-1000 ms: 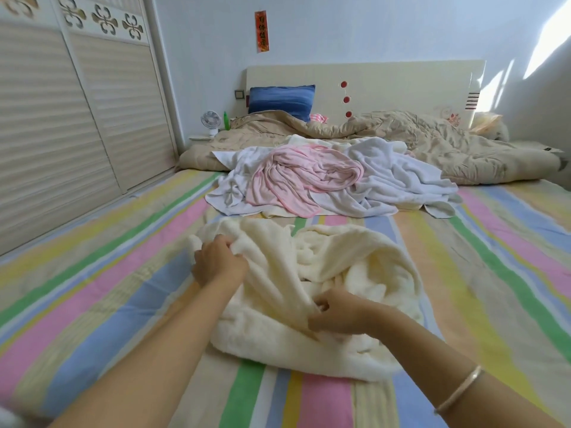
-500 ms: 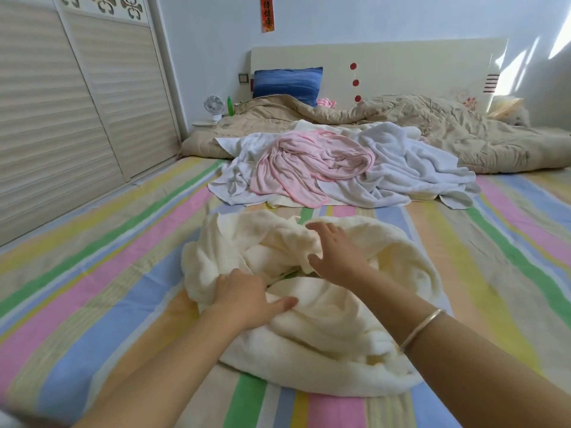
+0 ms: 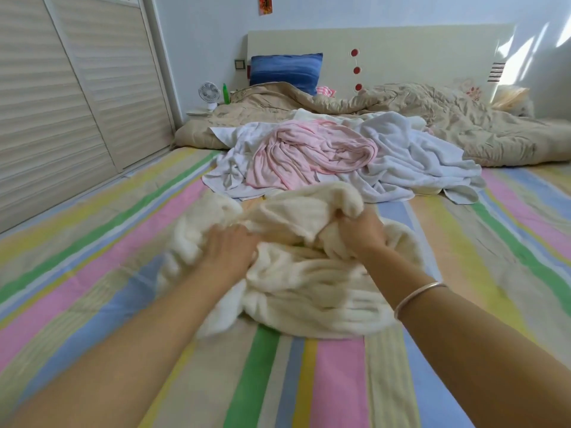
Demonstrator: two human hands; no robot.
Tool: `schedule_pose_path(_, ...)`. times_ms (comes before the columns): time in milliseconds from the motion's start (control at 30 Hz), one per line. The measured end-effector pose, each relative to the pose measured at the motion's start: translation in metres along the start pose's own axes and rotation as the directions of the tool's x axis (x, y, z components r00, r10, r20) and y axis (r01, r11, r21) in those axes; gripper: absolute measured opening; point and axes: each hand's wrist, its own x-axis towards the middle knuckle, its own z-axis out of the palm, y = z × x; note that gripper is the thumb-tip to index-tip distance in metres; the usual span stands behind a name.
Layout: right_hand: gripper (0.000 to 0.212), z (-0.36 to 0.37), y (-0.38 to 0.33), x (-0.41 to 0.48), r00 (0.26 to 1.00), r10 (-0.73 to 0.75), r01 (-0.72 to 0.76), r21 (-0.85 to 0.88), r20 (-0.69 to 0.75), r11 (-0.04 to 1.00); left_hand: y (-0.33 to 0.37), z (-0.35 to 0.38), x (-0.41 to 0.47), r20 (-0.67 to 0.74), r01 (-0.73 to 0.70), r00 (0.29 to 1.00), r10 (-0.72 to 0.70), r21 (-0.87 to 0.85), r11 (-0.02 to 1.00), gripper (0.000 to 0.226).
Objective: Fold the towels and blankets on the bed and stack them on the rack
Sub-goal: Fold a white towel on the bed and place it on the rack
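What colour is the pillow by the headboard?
The pillow is blue, seen in the head view.

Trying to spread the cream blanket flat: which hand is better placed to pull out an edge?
Right, probably. The right hand grips a raised fold of the cream blanket; the left hand lies on the bunched middle, grip unclear.

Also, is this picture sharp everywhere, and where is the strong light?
Head view: the left hand and the left edge of the cream blanket are smeared by motion, the right hand sharper; sunlight patches brighten the headboard and wall at upper right; the wardrobe doors slant from wide-angle distortion.
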Motion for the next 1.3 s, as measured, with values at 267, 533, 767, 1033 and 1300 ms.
schedule_pose_path(267, 0.101, -0.126, 0.088, 0.003, 0.848, 0.501, -0.344, 0.538, -0.174, 0.769, -0.033, 0.008, 0.01, 0.098, 0.313, 0.941, -0.324, 0.114, 0.943, 0.068)
schedule_pose_path(533, 0.062, -0.135, 0.13, -0.068, 0.876, 0.48, -0.453, 0.403, 0.039, 0.795, 0.193, -0.012, -0.016, -0.227, -0.237, 0.963, 0.148, -0.439, 0.867, 0.058)
schedule_pose_path(767, 0.06, -0.164, 0.172, -0.057, 0.968, 0.107, -0.159, -0.223, -0.228, 0.962, 0.236, -0.023, 0.016, -0.371, -0.179, 0.926, -0.067, -0.589, 0.788, 0.032)
schedule_pose_path(1033, 0.054, -0.202, 0.216, 0.044, 0.982, -0.097, 0.007, -0.479, -0.165, 0.878, 0.245, -0.036, 0.111, 0.061, 0.034, 0.998, -0.015, -0.322, 0.946, 0.056)
schedule_pose_path(1300, 0.09, -0.214, 0.222, 0.069, 0.936, -0.215, 0.351, -0.711, 0.278, 0.609, 0.28, -0.057, 0.065, 0.073, -0.141, 0.97, 0.232, -0.609, 0.78, 0.023)
